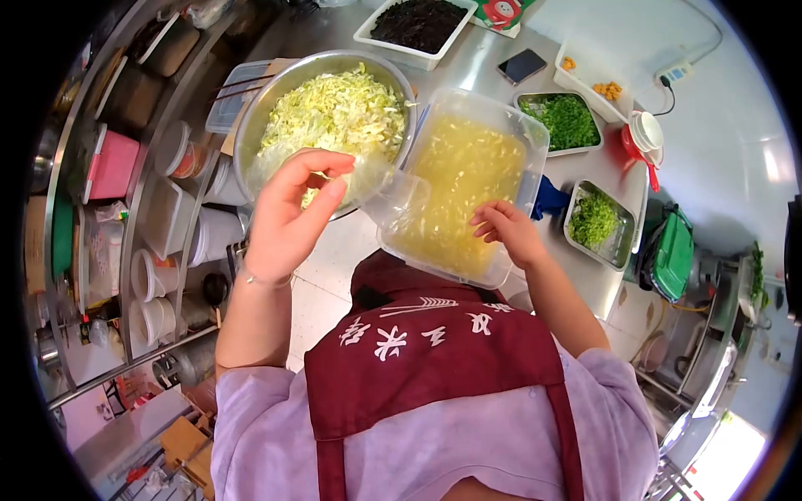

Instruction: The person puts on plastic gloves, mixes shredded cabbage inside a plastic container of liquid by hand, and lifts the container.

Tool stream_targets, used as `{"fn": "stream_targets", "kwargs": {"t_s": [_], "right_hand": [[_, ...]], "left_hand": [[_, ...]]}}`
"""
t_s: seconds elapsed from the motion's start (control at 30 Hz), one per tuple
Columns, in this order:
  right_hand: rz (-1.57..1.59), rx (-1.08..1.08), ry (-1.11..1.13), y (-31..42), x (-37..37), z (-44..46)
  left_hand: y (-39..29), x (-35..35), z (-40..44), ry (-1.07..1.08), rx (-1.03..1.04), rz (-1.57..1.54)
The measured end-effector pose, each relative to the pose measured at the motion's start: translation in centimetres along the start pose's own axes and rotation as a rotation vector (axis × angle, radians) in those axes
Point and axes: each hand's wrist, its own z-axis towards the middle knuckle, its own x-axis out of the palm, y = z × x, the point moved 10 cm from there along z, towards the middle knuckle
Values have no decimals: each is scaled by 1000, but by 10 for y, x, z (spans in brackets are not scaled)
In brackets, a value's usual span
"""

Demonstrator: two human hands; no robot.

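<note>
My left hand [292, 217] is raised over the near rim of a large steel bowl [244, 142]. Shredded pale-green cabbage [342, 113] fills the bowl. Thin clear plastic [393, 196], bag-like or glove-like, hangs at my left hand's curled fingers and stretches right. Its exact form is hard to make out. To the bowl's right stands a clear plastic tub [536, 138] of cloudy yellow liquid [464, 167] with pale bits floating in it. Above the tub's right side is my right hand [511, 232], fingers loosely bent and slightly apart, with nothing visible in them.
Trays of chopped greens [564, 121] and lighter chopped greens [593, 219] stand on the steel counter [468, 71]. Farther back are a white tub of dark shreds [418, 25] and a phone [522, 66]. Chopsticks [242, 83] lie beside the bowl. Loaded shelves [125, 200] line the left.
</note>
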Motion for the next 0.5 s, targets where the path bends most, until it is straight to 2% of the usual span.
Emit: {"fn": "stream_targets", "kwargs": {"t_s": [0.03,0.1,0.13,0.2,0.3,0.5], "right_hand": [[0,2,-5,0,-1,0],[2,11,-2,-2,0,1],[-9,9,-5,0,0,2],[-21,20,-11,-6,-1,0],[-3,11,18,-3,3,6],[-31,24,5,-5,6,4]], "left_hand": [[19,-4,-2,-2,-7,0],[42,3,-9,116,123,688],[53,4,-11,113,119,690],[72,28,-21,251,169,799],[101,45,-25,257,171,858],[112,17,-13,1,278,786]]}}
